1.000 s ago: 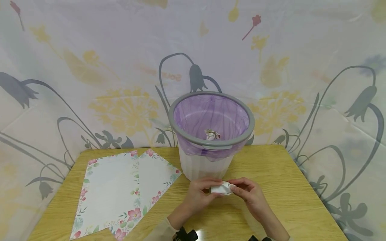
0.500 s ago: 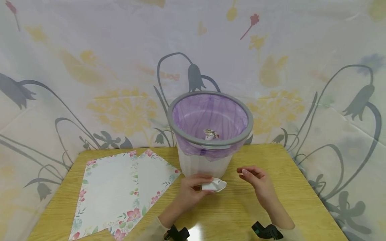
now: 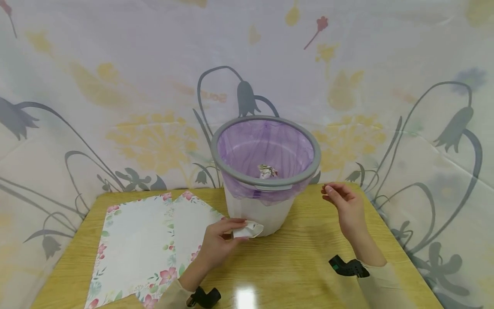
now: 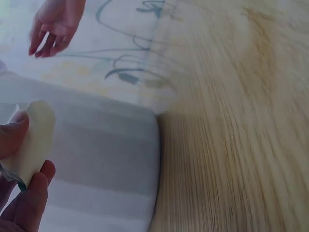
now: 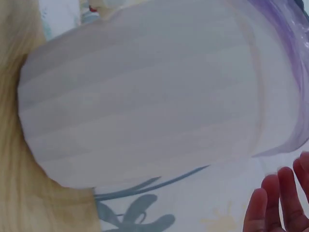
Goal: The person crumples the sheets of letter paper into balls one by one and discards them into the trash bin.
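Observation:
My left hand (image 3: 216, 245) pinches a small wad of folded white paper (image 3: 248, 230) between thumb and fingers, low in front of the waste bin (image 3: 257, 213). In the left wrist view, the paper wad (image 4: 39, 137) sits between thumb and fingertips, overlapping the bin's pale ribbed wall. The bin stands upright, with a grey rim and a purple bag lining it. Inside lies a crumpled piece of printed paper (image 3: 267, 171). Raised to the bin's right, my right hand (image 3: 349, 210) holds nothing, its fingers relaxed; the right wrist view shows its fingers (image 5: 271, 198) below the bag's edge.
Two overlapping white sheets with flowered borders, a left sheet (image 3: 135, 244) and a right sheet (image 3: 191, 221), lie on the left of the wooden table (image 3: 293, 266). A flower-printed curtain (image 3: 154, 56) hangs behind the table. Both wrists carry black camera mounts.
My right hand has let go of the paper wad and moved right and up. My left hand has carried the wad to the left. The bin and sheets stay put.

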Demonstrator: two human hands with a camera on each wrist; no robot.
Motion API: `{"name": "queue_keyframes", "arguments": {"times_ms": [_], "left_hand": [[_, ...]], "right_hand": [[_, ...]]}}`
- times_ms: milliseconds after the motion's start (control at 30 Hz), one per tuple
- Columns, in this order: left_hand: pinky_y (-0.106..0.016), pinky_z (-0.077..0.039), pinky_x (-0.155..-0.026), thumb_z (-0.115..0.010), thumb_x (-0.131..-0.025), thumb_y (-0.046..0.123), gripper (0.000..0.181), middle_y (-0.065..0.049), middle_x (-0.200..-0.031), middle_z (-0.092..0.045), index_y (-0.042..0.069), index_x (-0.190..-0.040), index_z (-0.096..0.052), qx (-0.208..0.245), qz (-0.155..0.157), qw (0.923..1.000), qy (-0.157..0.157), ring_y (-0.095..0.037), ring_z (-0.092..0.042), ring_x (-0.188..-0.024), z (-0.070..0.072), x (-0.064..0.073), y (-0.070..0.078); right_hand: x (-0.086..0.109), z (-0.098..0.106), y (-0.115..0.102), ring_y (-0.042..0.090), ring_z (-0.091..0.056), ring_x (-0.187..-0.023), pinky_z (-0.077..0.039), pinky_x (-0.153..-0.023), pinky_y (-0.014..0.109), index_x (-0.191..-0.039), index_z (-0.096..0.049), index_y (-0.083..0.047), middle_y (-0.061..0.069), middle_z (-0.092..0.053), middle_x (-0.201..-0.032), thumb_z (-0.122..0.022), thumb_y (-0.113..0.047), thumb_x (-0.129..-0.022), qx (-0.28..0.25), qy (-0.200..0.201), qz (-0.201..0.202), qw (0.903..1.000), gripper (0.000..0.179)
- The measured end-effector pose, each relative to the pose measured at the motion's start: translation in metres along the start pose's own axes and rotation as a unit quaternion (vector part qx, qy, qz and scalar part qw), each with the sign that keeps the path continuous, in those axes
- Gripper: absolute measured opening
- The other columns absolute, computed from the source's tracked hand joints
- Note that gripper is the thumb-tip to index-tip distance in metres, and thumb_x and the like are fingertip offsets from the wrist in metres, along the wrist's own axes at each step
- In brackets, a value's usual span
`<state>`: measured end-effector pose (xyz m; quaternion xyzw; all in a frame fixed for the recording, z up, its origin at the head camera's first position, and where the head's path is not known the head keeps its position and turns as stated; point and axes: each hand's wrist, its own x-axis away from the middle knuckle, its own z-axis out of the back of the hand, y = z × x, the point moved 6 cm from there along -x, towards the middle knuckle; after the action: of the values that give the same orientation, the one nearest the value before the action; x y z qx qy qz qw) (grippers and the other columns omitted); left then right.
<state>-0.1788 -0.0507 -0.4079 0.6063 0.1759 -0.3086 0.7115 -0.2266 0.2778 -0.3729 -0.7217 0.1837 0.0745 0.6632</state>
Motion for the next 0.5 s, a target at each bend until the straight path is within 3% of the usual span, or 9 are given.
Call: {"name": "queue_keyframes", "arguments": {"times_ms": [267, 500], "left_hand": [[-0.033, -0.059, -0.061, -0.083, -0.069, -0.013, 0.033, -0.02, -0.106, -0.071, -0.007, -0.101, -0.074, -0.058, 0.032, 0.9973, 0.031, -0.018, -0.069, -0.096, 0.036, 0.007, -0.009], [-0.024, -0.058, -0.064, -0.082, -0.071, -0.014, 0.035, -0.02, -0.106, -0.071, -0.007, -0.104, -0.074, -0.091, 0.049, 0.9929, 0.06, -0.018, -0.069, -0.095, 0.062, 0.008, -0.012]], "right_hand": [[-0.023, -0.005, -0.025, 0.015, -0.065, -0.092, -0.055, -0.081, 0.022, -0.112, -0.065, 0.007, 0.003, -0.068, -0.101, -0.062, -0.005, -0.099, 0.018, -0.011, 0.04, 0.999, 0.018], [-0.04, -0.022, -0.05, 0.02, -0.056, -0.109, -0.048, -0.091, 0.022, -0.124, -0.064, 0.002, 0.003, -0.062, -0.119, -0.062, -0.007, -0.099, 0.028, -0.021, 0.074, 0.9966, 0.027]]}}
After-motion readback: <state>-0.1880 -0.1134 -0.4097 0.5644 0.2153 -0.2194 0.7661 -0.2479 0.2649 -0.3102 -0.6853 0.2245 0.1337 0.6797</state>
